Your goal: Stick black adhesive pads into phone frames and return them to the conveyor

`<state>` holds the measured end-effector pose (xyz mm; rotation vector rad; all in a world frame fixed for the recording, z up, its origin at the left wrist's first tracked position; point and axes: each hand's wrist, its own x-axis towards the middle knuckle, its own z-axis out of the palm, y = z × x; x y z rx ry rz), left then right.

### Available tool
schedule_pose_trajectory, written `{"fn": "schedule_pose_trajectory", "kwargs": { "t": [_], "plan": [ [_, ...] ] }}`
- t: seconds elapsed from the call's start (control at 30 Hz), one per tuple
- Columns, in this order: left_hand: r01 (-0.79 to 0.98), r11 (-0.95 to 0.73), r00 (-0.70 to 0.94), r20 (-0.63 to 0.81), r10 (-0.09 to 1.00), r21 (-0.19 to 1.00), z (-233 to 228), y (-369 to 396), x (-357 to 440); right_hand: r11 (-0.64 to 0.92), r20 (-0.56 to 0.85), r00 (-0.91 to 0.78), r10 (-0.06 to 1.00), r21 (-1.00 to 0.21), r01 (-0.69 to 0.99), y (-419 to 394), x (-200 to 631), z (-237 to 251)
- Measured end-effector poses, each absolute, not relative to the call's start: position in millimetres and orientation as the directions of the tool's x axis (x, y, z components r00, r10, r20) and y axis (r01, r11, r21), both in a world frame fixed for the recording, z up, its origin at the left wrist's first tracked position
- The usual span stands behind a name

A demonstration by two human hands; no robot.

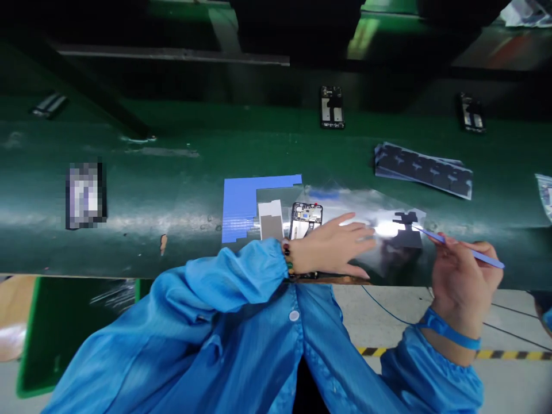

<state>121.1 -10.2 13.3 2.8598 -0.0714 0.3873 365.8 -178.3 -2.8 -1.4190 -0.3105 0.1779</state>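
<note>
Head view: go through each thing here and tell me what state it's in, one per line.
Left hand: open, flat on the clear sheet.
Right hand: shut on the blue tweezers.
Blue tweezers: tip at the black sticker.
Black sticker: lying on the clear sheet.
Clear sheet: flat, glaring.
Phone frame: open, insides showing, partly under the left hand.
Sticker sheets: stacked, untouched.

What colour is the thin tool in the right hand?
Blue. The thin tool, held in the right hand, shows best in the head view.

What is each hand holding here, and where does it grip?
Right hand pinches blue tweezers near their rear; left hand lies flat on the clear sheet, gripping nothing.
</note>
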Motion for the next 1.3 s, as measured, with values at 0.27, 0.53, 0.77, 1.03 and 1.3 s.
{"fn": "schedule_pose_trajectory", "kwargs": {
  "t": [0.27,0.53,0.77,1.03,1.3],
  "plan": [
    [0.234,-0.852,0.904,0.217,0.368,0.467,8.5,68.8,21.0,0.105,0.108,0.887,0.448,-0.992,0.068,-132.6,271.2,7.3],
    [0.215,-0.792,0.856,0.279,0.435,0.572,-7.0,61.9,13.6,0.132,0.101,0.772,0.628,-0.991,0.022,-107.2,216.2,2.2],
    [0.225,-0.791,0.859,0.267,0.436,0.569,-4.9,61.0,13.4,0.106,0.096,0.751,0.654,-0.994,0.034,-101.1,199.8,0.1],
    [0.248,-0.798,0.853,0.267,0.449,0.550,-6.8,59.6,13.3,0.122,0.148,0.767,0.625,-0.988,0.091,-99.2,198.4,-5.0],
    [0.256,-0.791,0.856,0.249,0.453,0.556,-3.2,59.8,13.0,0.101,0.166,0.771,0.615,-0.986,0.132,-97.5,196.8,-5.9]
  ]
}}
